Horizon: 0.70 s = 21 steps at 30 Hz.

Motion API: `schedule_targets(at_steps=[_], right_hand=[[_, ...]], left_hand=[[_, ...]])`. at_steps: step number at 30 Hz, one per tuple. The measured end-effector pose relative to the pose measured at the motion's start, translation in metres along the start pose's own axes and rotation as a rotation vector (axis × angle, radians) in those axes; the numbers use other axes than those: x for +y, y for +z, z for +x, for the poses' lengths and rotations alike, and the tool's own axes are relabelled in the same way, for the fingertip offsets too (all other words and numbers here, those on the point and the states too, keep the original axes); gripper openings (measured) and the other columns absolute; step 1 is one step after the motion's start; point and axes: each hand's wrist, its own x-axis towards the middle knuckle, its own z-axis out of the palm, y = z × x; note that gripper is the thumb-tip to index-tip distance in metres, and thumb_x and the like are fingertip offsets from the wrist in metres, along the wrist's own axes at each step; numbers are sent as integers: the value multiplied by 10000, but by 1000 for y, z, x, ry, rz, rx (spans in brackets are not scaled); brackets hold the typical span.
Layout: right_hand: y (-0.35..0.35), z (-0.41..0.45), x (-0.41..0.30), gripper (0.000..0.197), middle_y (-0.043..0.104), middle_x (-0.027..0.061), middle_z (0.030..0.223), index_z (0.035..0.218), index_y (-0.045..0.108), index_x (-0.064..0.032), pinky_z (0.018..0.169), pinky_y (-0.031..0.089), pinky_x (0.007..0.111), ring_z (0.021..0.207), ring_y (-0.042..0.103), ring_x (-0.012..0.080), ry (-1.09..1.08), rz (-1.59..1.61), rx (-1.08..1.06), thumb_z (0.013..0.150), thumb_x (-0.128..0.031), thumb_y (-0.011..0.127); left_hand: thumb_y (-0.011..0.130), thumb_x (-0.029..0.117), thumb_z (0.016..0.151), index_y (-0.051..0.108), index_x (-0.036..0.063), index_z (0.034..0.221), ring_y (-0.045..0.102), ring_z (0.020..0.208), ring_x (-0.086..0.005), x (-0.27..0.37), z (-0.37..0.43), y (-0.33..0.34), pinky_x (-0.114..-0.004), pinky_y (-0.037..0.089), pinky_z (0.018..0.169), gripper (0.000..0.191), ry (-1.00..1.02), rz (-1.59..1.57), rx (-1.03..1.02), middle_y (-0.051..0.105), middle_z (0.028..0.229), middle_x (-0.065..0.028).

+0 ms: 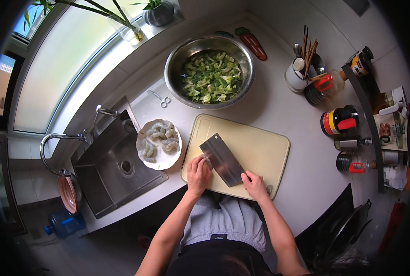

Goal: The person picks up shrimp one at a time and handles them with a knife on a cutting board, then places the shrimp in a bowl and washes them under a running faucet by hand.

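Observation:
On the cream cutting board [260, 148] my left hand [198, 174] holds down a peeled shrimp [208, 162], its fingers covering much of it. Close against that shrimp lies the broad blade of a cleaver [222, 160], tilted nearly flat over the board. My right hand [254, 184] grips the cleaver at its near end, hiding the handle. Left of the board, a white scalloped dish [160, 162] holds several raw peeled shrimp [170, 145]; it sits by the sink's edge.
A steel bowl [168, 74] of chopped greens in water stands beyond the board. Small scissors [162, 99] lie near the sink [105, 183]. To the right are a utensil holder [294, 77], sauce bottles [339, 120] and a wok [348, 224]. A faucet [46, 145] arches over the left.

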Motion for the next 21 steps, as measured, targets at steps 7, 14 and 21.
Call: schedule_targets(at_steps=[7,14,21], right_hand=[[-1,-26,17,358,525,56,534,727,488,-12,489,425,314,492,528,110,-4,-10,24,993,-235,579],[-6,-56,11,350,511,118,552,730,483,2,498,420,359,489,521,195,40,13,35,978,-220,591],[-6,-78,30,327,467,190,583,742,477,11,499,392,405,487,460,295,24,-19,96,950,-198,619]], left_hand=[[726,-6,718,609,17,1112,557,1121,-359,2,1,1,-444,465,972,411,-13,-17,25,592,1182,-145],[723,-9,713,602,22,1106,559,1095,-360,0,1,1,-444,467,956,412,-10,1,36,589,1164,-149],[698,8,725,589,18,1114,549,1116,-359,-1,0,4,-442,450,975,405,-5,-3,26,579,1174,-150]])
